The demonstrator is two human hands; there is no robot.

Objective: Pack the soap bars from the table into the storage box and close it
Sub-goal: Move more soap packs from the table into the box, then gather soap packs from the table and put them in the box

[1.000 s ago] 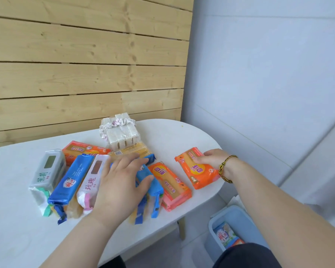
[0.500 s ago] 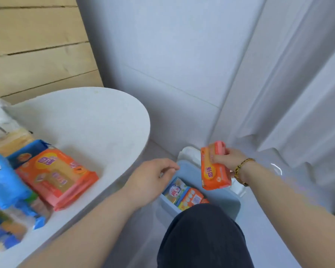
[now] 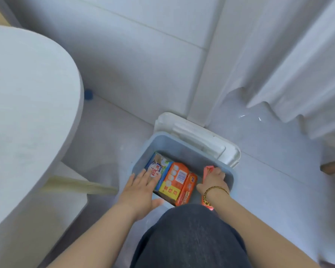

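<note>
Your right hand (image 3: pixel 214 180) grips a red-orange soap bar (image 3: pixel 208 169), stood on edge inside the storage box (image 3: pixel 174 139) at its three o'clock side, near an orange bar (image 3: pixel 188 190) that is also on edge. An orange-and-yellow bar (image 3: pixel 175 180) lies in the middle. At nine o'clock is a blue bar (image 3: pixel 159 165), where your left hand (image 3: pixel 140 187) rests with straight fingers, holding nothing. The hands are apart. The open box sits on the floor, its white lid (image 3: pixel 197 136) just behind at twelve o'clock. Your knee (image 3: pixel 190 238) is at six, the table (image 3: pixel 27 113) at nine and a curtain (image 3: pixel 298 64) at two.
</note>
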